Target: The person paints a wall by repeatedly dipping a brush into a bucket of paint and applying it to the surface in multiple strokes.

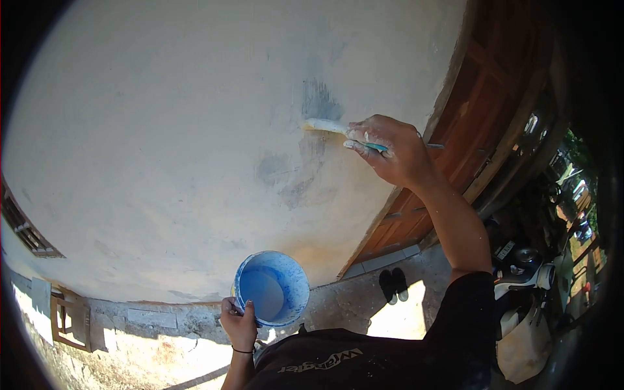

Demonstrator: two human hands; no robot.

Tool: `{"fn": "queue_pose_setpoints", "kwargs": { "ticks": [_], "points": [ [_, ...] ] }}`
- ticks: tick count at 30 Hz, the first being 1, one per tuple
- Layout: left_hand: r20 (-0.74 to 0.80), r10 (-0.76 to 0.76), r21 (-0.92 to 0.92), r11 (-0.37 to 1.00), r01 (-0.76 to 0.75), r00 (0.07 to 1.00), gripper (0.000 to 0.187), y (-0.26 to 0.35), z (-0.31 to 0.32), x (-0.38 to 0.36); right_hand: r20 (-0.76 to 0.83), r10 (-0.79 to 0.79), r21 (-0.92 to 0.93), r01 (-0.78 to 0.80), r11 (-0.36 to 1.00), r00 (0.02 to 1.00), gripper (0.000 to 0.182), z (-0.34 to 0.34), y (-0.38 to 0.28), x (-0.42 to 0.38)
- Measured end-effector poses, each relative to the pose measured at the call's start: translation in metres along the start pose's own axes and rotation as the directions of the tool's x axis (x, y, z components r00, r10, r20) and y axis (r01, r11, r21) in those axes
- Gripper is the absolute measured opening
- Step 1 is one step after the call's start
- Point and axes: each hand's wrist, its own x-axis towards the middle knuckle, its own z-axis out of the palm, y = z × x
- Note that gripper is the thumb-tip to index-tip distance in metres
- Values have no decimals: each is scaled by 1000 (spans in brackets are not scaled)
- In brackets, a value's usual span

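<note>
My right hand (390, 148) is closed around the turquoise handle of a paintbrush (325, 125). White paint coats the bristles, which touch or nearly touch the wall (195, 130) beside a dark grey patch. Paint is smeared on the fingers of that hand. Low in front of me, my left hand (240, 325) grips the rim of a blue bucket (296, 286), thumb over the edge. Pale paint lies in the bottom of the bucket, and its inner wall is splashed with white.
A brown wooden door (442, 169) stands to the right of the wall. On the floor near it lies a pair of dark slippers (393, 285). A motorcycle (520, 266) is parked at far right. A wooden frame (70, 322) leans at lower left, below a vent (26, 224).
</note>
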Motion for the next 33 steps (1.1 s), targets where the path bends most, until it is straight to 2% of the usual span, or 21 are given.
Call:
{"fn": "queue_pose_setpoints", "kwargs": {
  "ticks": [4, 6, 8, 10, 12, 14, 15, 17, 18, 20, 21, 22, 24, 26, 28, 33],
  "points": [
    [-2, -62, -22, 998, 62, 998, 13, 22, 1, -6, -10, -111, -101, 109, 989, 994, 22, -25, -11, 40],
    [-16, -77, 25, 997, 77, 997, 13, 28, 2, -4, -152, -252, -165, 227, 960, 956, 23, -28, -14, 48],
    [-21, -85, 28, 996, 85, 996, 13, 25, 1, -6, -147, -266, -205, 233, 950, 953, 24, -19, -15, 40],
    [-25, -91, 31, 995, 92, 996, 12, 22, 0, -9, -5, -394, -371, 364, 854, 919, 21, 10, -7, 18],
    [-41, -35, 52, 998, 37, 999, 13, 21, -2, -9, 71, -485, -470, 458, 755, 872, 17, 49, -12, -16],
    [-44, -12, 57, 998, 15, 999, 13, 5, -8, -6, 170, -517, -405, 538, 739, 839, 14, 65, -22, -43],
    [-47, 13, 61, 998, -11, 999, 13, 5, -9, -6, 168, -521, -405, 540, 738, 837, 14, 64, -28, -49],
    [-52, -12, 18, 1000, 13, 999, 13, 14, -11, -9, 56, -409, -260, 408, 875, 911, 19, 58, -38, -58],
    [-51, -41, -25, 999, 40, 998, 13, 21, -11, -9, 55, -410, -256, 410, 875, 910, 19, 52, -41, -60],
    [-45, -45, -36, 998, 43, 998, 13, 23, -11, -6, 53, -118, 84, 113, 990, 992, 25, 34, -50, -59],
    [-37, -43, -51, 998, 41, 998, 13, 24, -11, -5, 39, -82, 192, 73, 979, 996, 30, 27, -56, -56],
    [-41, -53, -48, 998, 51, 998, 13, 25, -11, -4, 46, -80, 200, 70, 977, 996, 30, 22, -63, -56],
    [-6, -15, -117, 993, 15, 1000, 14, 24, -12, -4, 157, -68, 415, -3, 910, 985, 28, 15, -79, -58],
    [13, -70, -91, 993, 71, 997, 15, 29, -14, -3, 232, -104, 450, -12, 893, 967, 28, 18, -92, -60],
    [48, 34, -129, 991, -28, 998, 17, 39, -10, 1, 296, -174, 484, 9, 875, 939, 27, 33, -103, -62],
    [78, 63, -165, 985, -50, 995, 20, 43, -9, -3, 440, -152, 624, -179, 761, 885, 23, 87, -121, -85]
  ]
}}
